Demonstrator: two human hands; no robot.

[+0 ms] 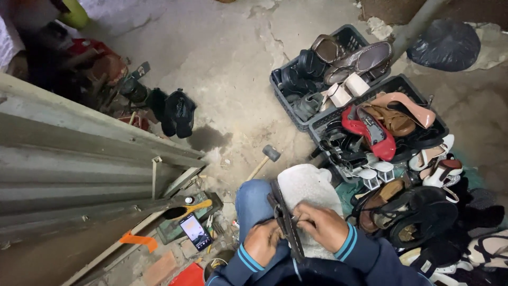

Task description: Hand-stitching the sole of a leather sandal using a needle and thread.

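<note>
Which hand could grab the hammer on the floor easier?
Probably the left hand. The hammer lies ahead and slightly left of the knee, nearer that side. The right hand pinches something tiny against the sandal, so it looks busier, though both hands touch the sandal.

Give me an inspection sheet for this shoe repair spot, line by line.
Surface: cracked concrete floor; white cloth over the knee.
Job's things: dark sandal held edge-up on the lap.
Clutter: hammer, phone, two crates of shoes.
Grippers: left hand and right hand both grip the sandal.
Cables: nothing seen.
Surroundings: corrugated sheet on the left, black bag behind.
</note>
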